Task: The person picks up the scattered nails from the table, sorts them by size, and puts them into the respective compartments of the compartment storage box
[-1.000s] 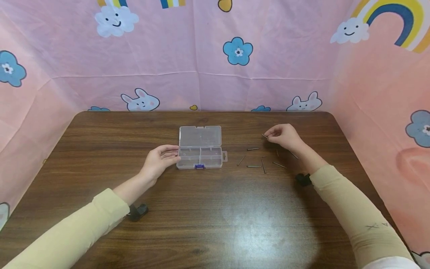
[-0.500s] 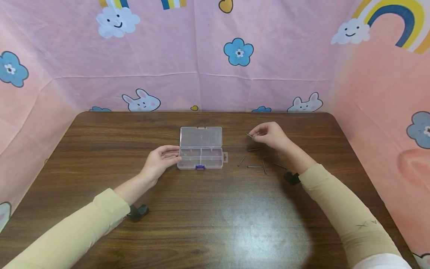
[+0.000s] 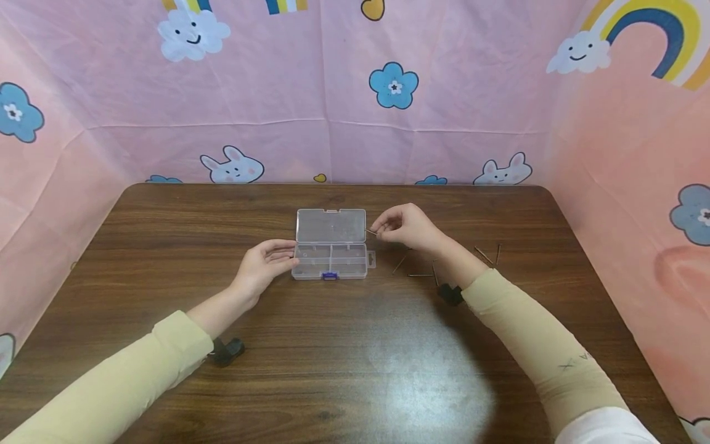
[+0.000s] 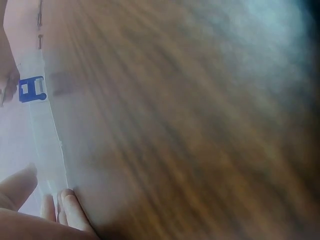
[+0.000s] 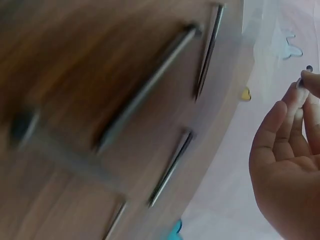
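1. Carefully guide the thin metal nail (image 3: 371, 232), pinched in your right hand (image 3: 409, 228), clear of the raised translucent lid (image 3: 331, 226) just left of it.
2. Let your left hand (image 3: 263, 265), thumb and fingers apart, steady the clear plastic compartment box (image 3: 352, 271) at its left end.
3. Your right hand covers part of the nail; your forearm (image 3: 460, 254) may hide more loose metal nails (image 3: 420, 275).

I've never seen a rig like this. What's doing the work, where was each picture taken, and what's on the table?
There is no machine: a person works with two bare hands. The wide view comes from a camera worn on the head; the two tilted close-ups come from cameras on the wrists. On the wooden table sits a clear box with its lid open and a blue latch in front. Loose nails lie to its right. The left hand touches the box's left end; the right hand pinches a single nail.
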Demonstrator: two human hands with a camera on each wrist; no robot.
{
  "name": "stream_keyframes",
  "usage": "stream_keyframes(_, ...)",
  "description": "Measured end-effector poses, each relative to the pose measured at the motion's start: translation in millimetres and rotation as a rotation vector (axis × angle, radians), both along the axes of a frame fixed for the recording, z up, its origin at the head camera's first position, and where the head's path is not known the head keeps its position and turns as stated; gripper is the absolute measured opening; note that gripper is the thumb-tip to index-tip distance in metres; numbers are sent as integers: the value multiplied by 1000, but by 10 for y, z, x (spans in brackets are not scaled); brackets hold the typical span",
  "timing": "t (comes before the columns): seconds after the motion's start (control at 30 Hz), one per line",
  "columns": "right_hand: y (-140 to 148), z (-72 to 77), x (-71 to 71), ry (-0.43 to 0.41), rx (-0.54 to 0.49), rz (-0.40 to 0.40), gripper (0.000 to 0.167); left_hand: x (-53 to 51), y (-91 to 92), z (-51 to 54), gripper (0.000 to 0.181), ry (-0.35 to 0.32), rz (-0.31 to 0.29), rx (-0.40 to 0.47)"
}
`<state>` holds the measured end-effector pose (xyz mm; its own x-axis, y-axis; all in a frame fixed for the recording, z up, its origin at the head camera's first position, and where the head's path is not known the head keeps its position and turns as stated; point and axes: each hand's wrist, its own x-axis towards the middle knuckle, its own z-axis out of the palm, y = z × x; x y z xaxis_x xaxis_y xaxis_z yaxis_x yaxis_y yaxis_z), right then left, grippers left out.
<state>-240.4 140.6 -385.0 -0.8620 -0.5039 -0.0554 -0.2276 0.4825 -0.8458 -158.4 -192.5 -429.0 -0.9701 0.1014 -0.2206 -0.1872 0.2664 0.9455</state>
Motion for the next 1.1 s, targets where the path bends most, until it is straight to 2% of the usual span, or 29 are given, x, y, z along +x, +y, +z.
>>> stream_keyframes(0.33, -339, -40, 47, 34, 10, 88, 15, -3, -9, -10, 52, -9, -5, 4)
stream_keyframes(0.6, -517, -74, 65, 119, 92, 154, 13, -16, -3, -17, 51, 7, 3, 2)
stream_keyframes(0.83, -574, -131, 85, 191, 161, 167, 12, -10, 5, -8, 51, 7, -2, -5)
stream_keyframes(1.1, -597, -163, 129, 311, 243, 166, 11, -3, 6, -11, 51, 5, 1, -5)
